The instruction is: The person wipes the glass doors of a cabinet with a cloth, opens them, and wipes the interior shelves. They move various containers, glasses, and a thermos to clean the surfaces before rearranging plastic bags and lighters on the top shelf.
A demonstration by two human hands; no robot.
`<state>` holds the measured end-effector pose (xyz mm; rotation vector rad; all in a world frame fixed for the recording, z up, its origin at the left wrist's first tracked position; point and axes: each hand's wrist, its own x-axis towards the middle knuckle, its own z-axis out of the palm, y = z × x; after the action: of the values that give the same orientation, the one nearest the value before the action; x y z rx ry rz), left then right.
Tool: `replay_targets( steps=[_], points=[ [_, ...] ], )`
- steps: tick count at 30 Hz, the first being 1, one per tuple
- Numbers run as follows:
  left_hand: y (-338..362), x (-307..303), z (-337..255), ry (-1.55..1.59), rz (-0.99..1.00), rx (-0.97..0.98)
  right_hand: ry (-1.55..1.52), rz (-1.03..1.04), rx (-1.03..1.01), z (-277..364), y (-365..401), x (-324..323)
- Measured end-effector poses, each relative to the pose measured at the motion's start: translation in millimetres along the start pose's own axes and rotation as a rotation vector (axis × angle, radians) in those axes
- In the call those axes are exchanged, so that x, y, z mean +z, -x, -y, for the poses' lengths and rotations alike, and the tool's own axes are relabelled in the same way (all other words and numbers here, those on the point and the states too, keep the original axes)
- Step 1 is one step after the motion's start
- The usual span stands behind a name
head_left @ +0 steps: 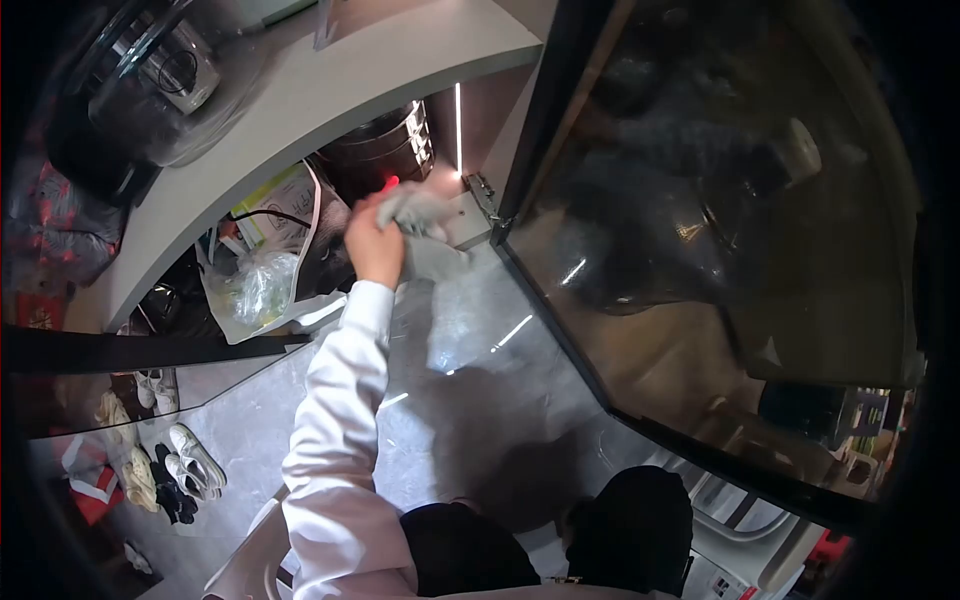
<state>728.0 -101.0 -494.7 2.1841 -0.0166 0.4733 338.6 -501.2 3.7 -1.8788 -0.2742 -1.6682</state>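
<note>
My left hand (pixel 374 248), at the end of a white sleeve, reaches into the lower part of an open cabinet. Its fingers are closed on a light grey cloth (pixel 425 215), which is bunched up and smeared by motion. Part of the cloth hangs over the cabinet's bottom edge, near the door hinge (pixel 484 200). Just behind the cloth stands a dark round container (pixel 375 150) with shiny squares on its side. To the left of the hand is an open bag (pixel 318 250) with papers and a clear plastic bag (pixel 262 290) inside. My right hand is out of view.
A dark glass door (pixel 690 230) stands swung out on the right. Above the hand curves the cabinet's grey top (pixel 400 45), carrying a large clear vessel (pixel 185 90). Several shoes (pixel 190 465) lie on the grey floor (pixel 480 320) at the left. A white chair (pixel 250 550) is beside me.
</note>
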Motion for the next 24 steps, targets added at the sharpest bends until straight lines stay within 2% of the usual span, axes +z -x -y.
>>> replay_targets(
  steps=[1,3,4,5,7,9,11,12,13,14,15,16,17,19,20,21,23,24],
  points=[
    [-6,-9,-10,0.111,-0.203,0.082,0.027,0.055,0.021,0,2,1],
    [-31,-33,-64,0.132,-0.546,0.277,0.092,0.181,0.060,4,2,2],
    [-40,-45,-93,0.031,-0.678,0.355,0.101,0.195,0.058,5,-1,-3],
    [-52,-37,-93,0.283,-0.660,0.257,0.052,0.263,0.068,5,-6,-12],
    [-77,-16,-56,-0.510,-0.470,0.356,-0.006,0.334,0.067,4,-6,-9],
    [-84,26,-17,-0.301,-0.413,0.432,0.040,0.061,-0.011,-1,6,9],
    [-53,30,-14,-0.161,-0.264,0.220,0.022,0.075,-0.023,-5,5,4],
    [-42,44,15,-0.111,-0.219,0.093,0.089,-0.036,-0.080,-7,7,7],
    [-24,54,47,-0.180,-0.097,-0.013,0.157,-0.147,-0.134,-9,10,9],
    [-5,40,42,-0.311,0.196,-0.271,0.158,-0.151,-0.135,-12,13,11],
    [11,38,57,-0.380,0.058,-0.089,0.256,-0.109,-0.312,-17,16,14],
    [22,36,73,-0.362,0.215,-0.189,0.358,-0.065,-0.490,-19,17,16],
    [28,30,65,-0.356,0.221,-0.189,0.364,-0.060,-0.494,-15,13,13],
    [44,15,49,-0.325,0.372,-0.258,0.137,0.073,-0.030,0,5,1],
    [47,10,38,-0.277,0.366,-0.348,0.143,0.073,-0.026,0,5,1],
    [48,10,31,-0.279,0.369,-0.345,0.144,0.060,-0.050,-1,6,3],
    [50,16,18,0.059,-0.174,-0.183,0.152,0.048,-0.074,0,7,7],
    [45,24,12,0.117,-0.205,-0.167,0.175,0.018,-0.083,0,8,11]
  ],
)
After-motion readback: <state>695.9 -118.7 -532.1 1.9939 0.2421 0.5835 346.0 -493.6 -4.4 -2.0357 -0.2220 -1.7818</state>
